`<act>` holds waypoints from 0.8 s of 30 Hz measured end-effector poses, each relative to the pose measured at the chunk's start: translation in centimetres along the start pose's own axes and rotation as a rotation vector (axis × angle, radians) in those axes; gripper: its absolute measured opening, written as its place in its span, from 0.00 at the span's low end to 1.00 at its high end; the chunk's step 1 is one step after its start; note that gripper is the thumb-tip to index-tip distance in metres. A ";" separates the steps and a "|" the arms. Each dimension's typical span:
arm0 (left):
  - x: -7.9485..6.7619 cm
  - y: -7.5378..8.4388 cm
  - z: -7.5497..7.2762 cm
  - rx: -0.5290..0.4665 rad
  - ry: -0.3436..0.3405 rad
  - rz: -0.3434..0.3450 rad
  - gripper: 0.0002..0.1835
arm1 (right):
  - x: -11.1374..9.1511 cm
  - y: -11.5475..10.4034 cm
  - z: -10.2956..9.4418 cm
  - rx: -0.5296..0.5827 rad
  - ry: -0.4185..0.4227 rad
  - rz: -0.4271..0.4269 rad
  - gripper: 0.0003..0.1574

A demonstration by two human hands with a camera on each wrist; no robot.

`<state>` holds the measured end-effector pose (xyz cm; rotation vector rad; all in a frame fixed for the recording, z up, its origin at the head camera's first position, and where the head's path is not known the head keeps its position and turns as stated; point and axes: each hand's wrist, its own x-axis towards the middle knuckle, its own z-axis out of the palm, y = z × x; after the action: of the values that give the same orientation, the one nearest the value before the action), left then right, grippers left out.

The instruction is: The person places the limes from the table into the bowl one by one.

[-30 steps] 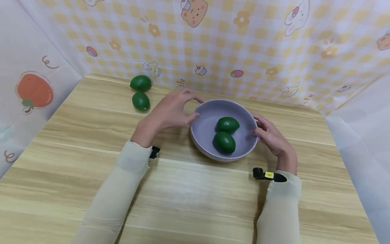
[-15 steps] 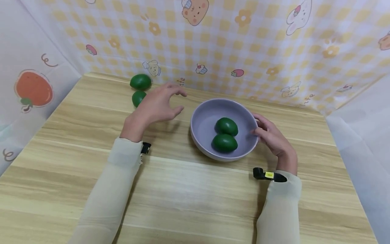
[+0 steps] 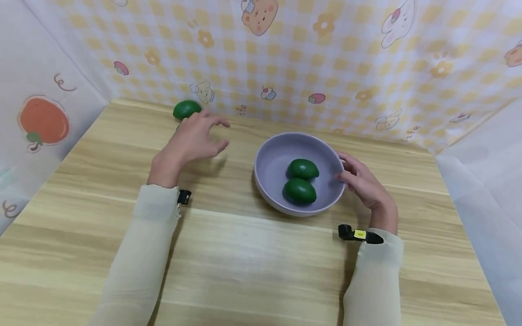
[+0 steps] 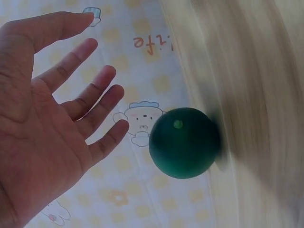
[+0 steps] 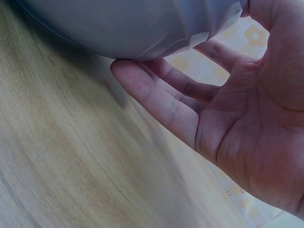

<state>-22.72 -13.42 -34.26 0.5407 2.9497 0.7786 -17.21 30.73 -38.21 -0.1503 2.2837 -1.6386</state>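
Note:
A lavender bowl (image 3: 273,156) stands on the wooden table with two dark green limes in it, one lime (image 3: 303,169) behind the other lime (image 3: 299,191). My right hand (image 3: 364,183) holds the bowl's right side, thumb over the rim and fingers against the outer wall, as the right wrist view also shows. My left hand (image 3: 189,140) hovers left of the bowl with fingers spread and holds nothing. Just beyond it lies another lime (image 3: 186,110); a further one is almost wholly hidden beneath the hand. In the left wrist view a single lime (image 4: 184,142) appears beside the fingertips.
A yellow checked cloth (image 3: 285,59) with cartoon prints hangs along the table's back edge. White sheets flank the left and right sides. Bare wood (image 3: 253,267) lies in front of the bowl, between my forearms.
My left hand has left the bowl's left rim and moved left, over the limes at the back left. The limes in the bowl have rolled slightly. My right hand keeps its place.

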 end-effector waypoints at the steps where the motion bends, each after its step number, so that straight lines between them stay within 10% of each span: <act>1: 0.0 -0.1 0.1 0.002 -0.001 -0.002 0.25 | -0.1 0.0 0.0 0.002 -0.001 0.001 0.37; 24: -0.2 -2.7 0.0 0.004 0.033 -0.049 0.26 | 0.0 0.1 0.0 0.010 -0.004 -0.025 0.36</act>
<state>-23.36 -15.66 -35.62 0.4577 2.9831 0.7845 -17.18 30.75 -38.34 -0.1805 2.2790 -1.6601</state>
